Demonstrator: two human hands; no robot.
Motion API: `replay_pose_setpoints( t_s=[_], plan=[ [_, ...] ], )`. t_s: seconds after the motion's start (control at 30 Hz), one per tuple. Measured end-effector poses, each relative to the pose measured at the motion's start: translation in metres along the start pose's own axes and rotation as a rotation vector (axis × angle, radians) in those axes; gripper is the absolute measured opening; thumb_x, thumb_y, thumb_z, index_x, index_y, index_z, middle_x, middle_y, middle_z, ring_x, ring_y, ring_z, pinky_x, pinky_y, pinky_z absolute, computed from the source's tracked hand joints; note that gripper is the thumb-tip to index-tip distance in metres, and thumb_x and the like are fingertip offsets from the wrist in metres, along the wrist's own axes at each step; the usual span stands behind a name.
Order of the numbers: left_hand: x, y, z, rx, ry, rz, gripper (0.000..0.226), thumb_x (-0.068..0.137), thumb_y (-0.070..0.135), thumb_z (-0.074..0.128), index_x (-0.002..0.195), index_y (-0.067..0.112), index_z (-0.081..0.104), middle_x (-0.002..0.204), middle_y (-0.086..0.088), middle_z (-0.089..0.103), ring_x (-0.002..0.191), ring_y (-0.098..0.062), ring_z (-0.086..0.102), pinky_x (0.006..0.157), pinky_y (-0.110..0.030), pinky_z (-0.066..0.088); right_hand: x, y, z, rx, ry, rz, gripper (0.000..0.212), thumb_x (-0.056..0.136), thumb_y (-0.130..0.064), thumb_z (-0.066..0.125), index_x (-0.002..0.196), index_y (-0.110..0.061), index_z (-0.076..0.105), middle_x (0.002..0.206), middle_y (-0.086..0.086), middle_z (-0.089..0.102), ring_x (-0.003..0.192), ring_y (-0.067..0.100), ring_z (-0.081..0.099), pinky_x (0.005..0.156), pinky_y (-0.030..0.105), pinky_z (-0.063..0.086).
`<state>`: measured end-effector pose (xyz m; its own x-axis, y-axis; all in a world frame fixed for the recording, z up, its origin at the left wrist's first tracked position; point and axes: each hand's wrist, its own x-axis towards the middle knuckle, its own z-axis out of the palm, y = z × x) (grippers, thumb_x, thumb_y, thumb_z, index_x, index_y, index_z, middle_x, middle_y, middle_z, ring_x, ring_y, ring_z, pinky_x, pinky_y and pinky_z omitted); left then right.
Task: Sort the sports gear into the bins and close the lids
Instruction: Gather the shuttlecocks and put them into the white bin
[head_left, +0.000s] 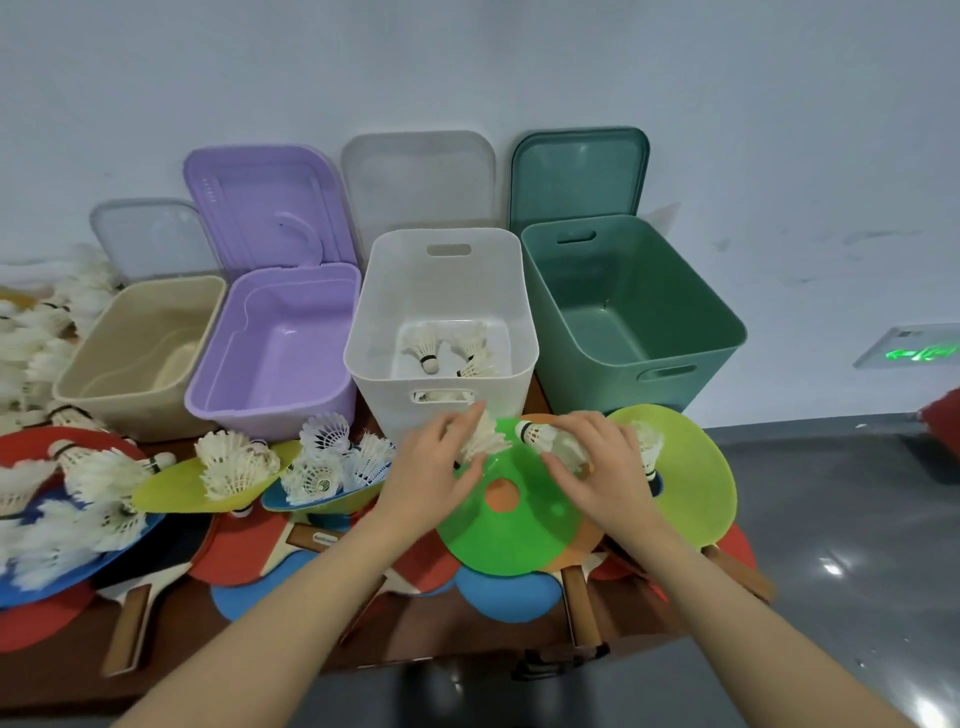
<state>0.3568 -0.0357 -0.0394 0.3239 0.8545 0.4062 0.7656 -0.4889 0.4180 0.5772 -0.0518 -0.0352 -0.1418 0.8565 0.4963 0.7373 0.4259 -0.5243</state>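
Just in front of the white bin (441, 312), both hands work over a green disc (511, 512) that lies on an orange one at the table's near edge. The left hand (434, 475) has its fingers curled round a feathered shuttlecock (485, 436), and the right hand (592, 467) grips another shuttlecock (543, 434) with its cork tip pointing left. Both are held close to the white bin's front wall, probably because that bin already has a few shuttlecocks on its floor and is the one chosen for them.

The beige bin (140, 353), purple bin (275, 353) and dark green bin (628, 312) stand in the same row and appear to hold nothing yet. All four lids lean upright against the wall behind their bins, which keeps the openings free for dropping things in.

Many more shuttlecocks lie heaped to the left on coloured discs, with red table-tennis bats (244, 545) beneath them. The sorting looks barely begun, and no lid can go down until the pile is cleared.
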Motion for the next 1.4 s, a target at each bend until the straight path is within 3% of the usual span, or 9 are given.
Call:
replay_pose_setpoints(
  t_s=[0.33, 0.53, 0.63, 0.77, 0.9, 1.03, 1.2, 1.33, 1.4],
  plan=[
    [0.084, -0.009, -0.063, 0.051, 0.243, -0.014, 0.052, 0.083, 0.023, 0.058, 0.133, 0.014, 0.047, 0.105, -0.013, 0.057, 0.085, -0.029, 0.058, 0.073, -0.038, 0.049, 0.083, -0.031, -0.013, 0.126, 0.201, -0.039, 0.029, 0.078, -0.035, 0.062, 0.097, -0.014, 0.060, 0.101, -0.010, 0.055, 0.094, 0.003, 0.049, 0.087, 0.014, 0.030],
    [0.112, -0.026, -0.066, 0.124, 0.114, -0.186, 0.059, 0.082, 0.008, 0.064, 0.137, 0.013, 0.043, 0.116, -0.017, 0.055, 0.090, -0.039, 0.059, 0.072, -0.043, 0.049, 0.123, -0.030, 0.004, 0.088, 0.126, 0.038, 0.030, 0.076, -0.020, 0.074, 0.100, -0.009, 0.058, 0.102, -0.001, 0.056, 0.091, 0.012, 0.051, 0.081, 0.033, 0.040],
    [0.115, -0.034, -0.063, 0.195, 0.010, -0.233, 0.058, 0.088, 0.020, 0.059, 0.141, 0.013, 0.035, 0.130, -0.017, 0.048, 0.109, -0.038, 0.051, 0.087, -0.042, 0.042, 0.132, -0.024, 0.015, 0.018, 0.034, 0.100, 0.037, 0.078, -0.024, 0.074, 0.108, -0.009, 0.058, 0.109, 0.003, 0.058, 0.098, 0.022, 0.056, 0.087, 0.036, 0.041],
    [0.106, -0.036, -0.060, 0.294, -0.080, -0.220, 0.053, 0.094, 0.031, 0.048, 0.143, 0.018, 0.032, 0.146, -0.010, 0.035, 0.131, -0.027, 0.035, 0.104, -0.036, 0.028, 0.128, -0.011, 0.023, -0.084, -0.111, 0.125, 0.042, 0.082, -0.035, 0.068, 0.118, -0.016, 0.056, 0.123, -0.001, 0.055, 0.115, 0.018, 0.050, 0.095, 0.032, 0.030],
    [0.098, -0.025, -0.055, 0.266, -0.064, -0.152, 0.046, 0.093, 0.026, 0.050, 0.136, 0.012, 0.043, 0.139, -0.008, 0.045, 0.126, -0.027, 0.041, 0.101, -0.036, 0.030, 0.109, -0.003, 0.019, -0.100, -0.116, 0.108, 0.036, 0.086, -0.036, 0.063, 0.118, -0.020, 0.058, 0.124, -0.004, 0.054, 0.119, 0.015, 0.046, 0.091, 0.025, 0.021],
    [0.093, -0.004, -0.045, 0.214, -0.022, -0.053, 0.042, 0.087, 0.028, 0.047, 0.124, 0.010, 0.056, 0.123, -0.008, 0.058, 0.113, -0.028, 0.053, 0.094, -0.039, 0.039, 0.091, -0.002, 0.002, -0.052, 0.001, 0.082, 0.025, 0.085, -0.032, 0.059, 0.105, -0.018, 0.064, 0.107, -0.003, 0.060, 0.101, 0.019, 0.053, 0.084, 0.029, 0.028],
    [0.085, 0.032, -0.025, 0.150, -0.003, 0.037, 0.041, 0.083, 0.028, 0.046, 0.118, 0.012, 0.059, 0.113, -0.004, 0.061, 0.104, -0.026, 0.055, 0.087, -0.040, 0.041, 0.056, 0.015, -0.030, -0.040, 0.107, 0.068, 0.028, 0.086, -0.035, 0.050, 0.096, -0.015, 0.066, 0.094, -0.001, 0.062, 0.089, 0.020, 0.057, 0.076, 0.034, 0.041],
    [0.070, 0.053, -0.001, 0.110, -0.059, 0.068, 0.038, 0.085, 0.024, 0.051, 0.121, 0.013, 0.058, 0.116, -0.002, 0.060, 0.110, -0.022, 0.052, 0.091, -0.036, 0.037, 0.023, 0.050, -0.047, -0.092, 0.100, 0.184, 0.018, 0.084, -0.026, 0.065, 0.098, -0.015, 0.066, 0.093, -0.001, 0.062, 0.088, 0.024, 0.059, 0.076, 0.039, 0.046],
    [0.059, 0.058, 0.011, 0.108, -0.097, 0.067, 0.040, 0.085, 0.025, 0.050, 0.123, 0.014, 0.057, 0.118, -0.001, 0.059, 0.111, -0.021, 0.051, 0.092, -0.034, 0.035, 0.008, 0.066, -0.049, -0.138, 0.020, 0.298, 0.026, 0.081, -0.023, 0.071, 0.105, -0.015, 0.066, 0.100, 0.002, 0.062, 0.095, 0.026, 0.057, 0.081, 0.035, 0.042]
  ],
)
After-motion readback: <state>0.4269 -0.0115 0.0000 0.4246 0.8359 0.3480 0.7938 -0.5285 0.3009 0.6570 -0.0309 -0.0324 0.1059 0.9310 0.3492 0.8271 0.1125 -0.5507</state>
